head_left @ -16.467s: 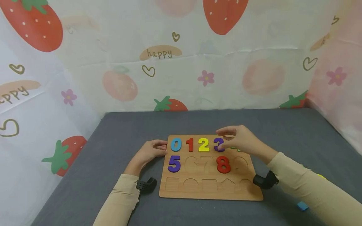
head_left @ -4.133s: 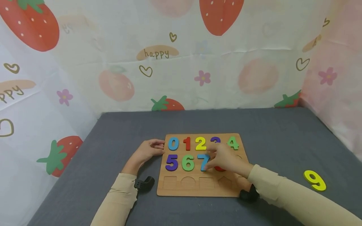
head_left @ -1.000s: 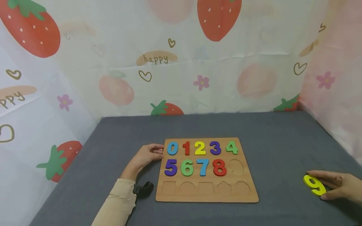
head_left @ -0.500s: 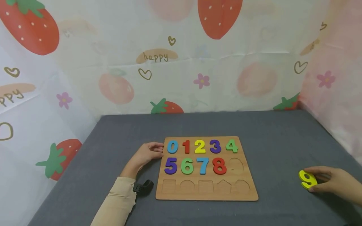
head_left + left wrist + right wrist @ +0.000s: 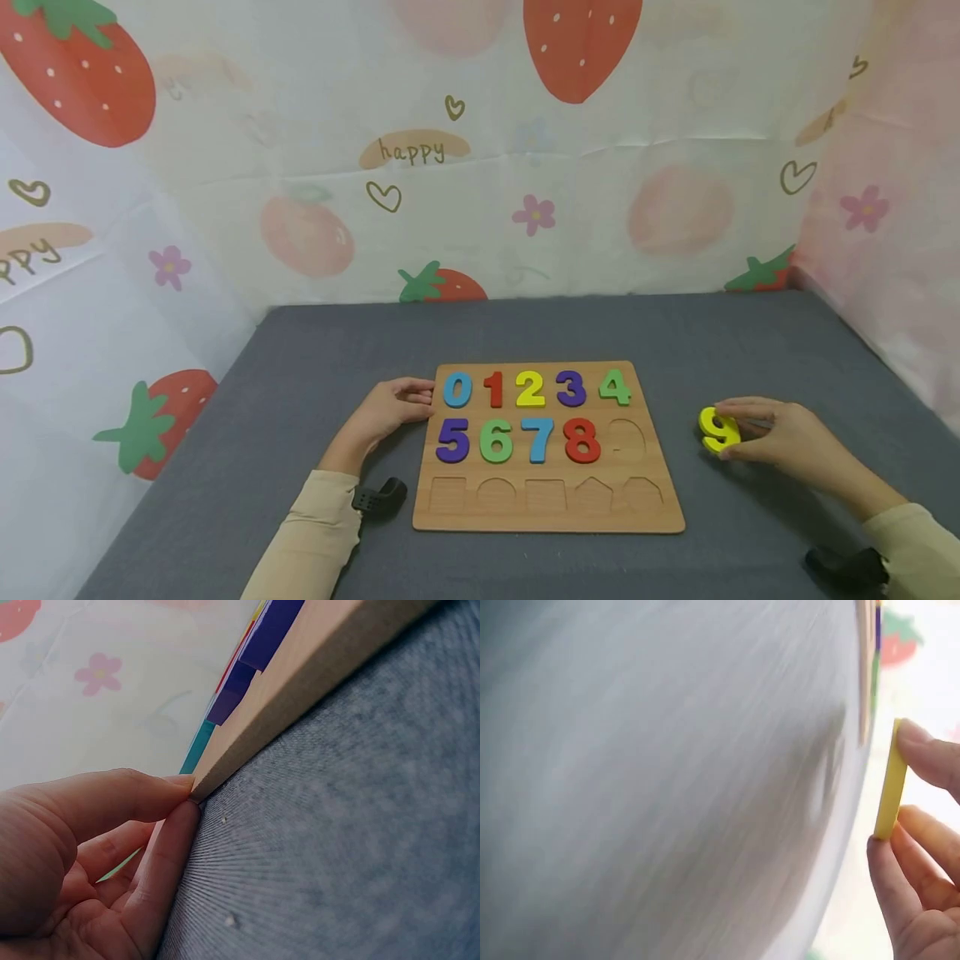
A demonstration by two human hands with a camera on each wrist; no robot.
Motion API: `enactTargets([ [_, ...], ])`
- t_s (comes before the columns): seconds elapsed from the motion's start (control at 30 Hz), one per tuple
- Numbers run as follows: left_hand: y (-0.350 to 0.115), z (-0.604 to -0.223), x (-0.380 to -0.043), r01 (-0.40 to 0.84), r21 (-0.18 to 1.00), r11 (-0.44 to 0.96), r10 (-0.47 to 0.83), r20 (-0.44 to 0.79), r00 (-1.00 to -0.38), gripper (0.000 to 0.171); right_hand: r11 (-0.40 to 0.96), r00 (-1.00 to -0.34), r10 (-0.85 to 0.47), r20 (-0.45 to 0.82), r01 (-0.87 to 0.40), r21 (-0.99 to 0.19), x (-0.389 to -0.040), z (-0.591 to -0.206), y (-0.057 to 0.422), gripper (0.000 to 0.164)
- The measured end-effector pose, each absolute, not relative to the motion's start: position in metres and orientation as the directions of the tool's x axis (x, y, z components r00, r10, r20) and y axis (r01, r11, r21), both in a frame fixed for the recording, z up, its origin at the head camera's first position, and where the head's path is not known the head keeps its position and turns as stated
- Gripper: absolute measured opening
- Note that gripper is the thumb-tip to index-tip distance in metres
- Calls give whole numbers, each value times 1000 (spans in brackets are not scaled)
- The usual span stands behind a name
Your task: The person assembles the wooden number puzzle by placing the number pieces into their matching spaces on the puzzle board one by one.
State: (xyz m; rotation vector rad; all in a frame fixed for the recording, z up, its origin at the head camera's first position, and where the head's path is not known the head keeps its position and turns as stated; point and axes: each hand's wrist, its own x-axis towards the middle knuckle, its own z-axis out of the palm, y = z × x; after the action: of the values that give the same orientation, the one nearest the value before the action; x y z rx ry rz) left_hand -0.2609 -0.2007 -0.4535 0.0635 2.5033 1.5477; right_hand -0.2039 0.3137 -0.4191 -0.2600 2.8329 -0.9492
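In the head view a wooden number puzzle board [image 5: 517,517] lies on the grey cloth, with coloured digits 0 to 8 in its upper two rows. My left hand [image 5: 386,412] is at its left edge; thumb and forefinger [image 5: 169,844] pinch that edge in the left wrist view. To the right of the board, my right hand [image 5: 787,437] holds a yellow number 9 [image 5: 707,425] by its rim. The right wrist view shows this yellow piece [image 5: 889,784] edge-on between thumb and fingers, above the cloth.
A round-topped recess [image 5: 627,440] shows bare wood right of the red 8 [image 5: 582,440]. Along the board's bottom row are several shallow recesses [image 5: 545,495]. A printed curtain [image 5: 585,250] rises behind the grey table [image 5: 337,342]. Black wrist cameras sit on both forearms.
My right hand has taken the yellow 9 off the cloth at far right and brought it left towards the board. Earlier, the 6 and 7 came onto the board. My left hand stays put.
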Motion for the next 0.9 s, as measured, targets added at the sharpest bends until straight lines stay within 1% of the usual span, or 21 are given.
enactTargets([
  [0.17, -200, -453, -261, -58, 888, 457, 145, -139, -980, 50, 741, -967, -249, -60, -150, -655, -212, -419, 283, 73],
  [0.3, -200, -452, -259, -66, 881, 468, 138, -147, -980, 50, 722, -960, -275, -48, -174, -669, -216, -420, 266, 72],
  [0.53, -200, -453, -261, -72, 882, 465, 131, -149, -980, 49, 690, -949, -306, -80, -164, -705, -219, -421, 245, 71],
  [0.73, -199, -455, -262, -79, 885, 460, 137, -159, -978, 50, 717, -942, -316, -112, -160, -678, -221, -425, 232, 68],
  [0.9, -199, -456, -262, -81, 885, 459, 139, -161, -977, 48, 751, -940, -327, -99, -195, -631, -221, -425, 222, 65],
])
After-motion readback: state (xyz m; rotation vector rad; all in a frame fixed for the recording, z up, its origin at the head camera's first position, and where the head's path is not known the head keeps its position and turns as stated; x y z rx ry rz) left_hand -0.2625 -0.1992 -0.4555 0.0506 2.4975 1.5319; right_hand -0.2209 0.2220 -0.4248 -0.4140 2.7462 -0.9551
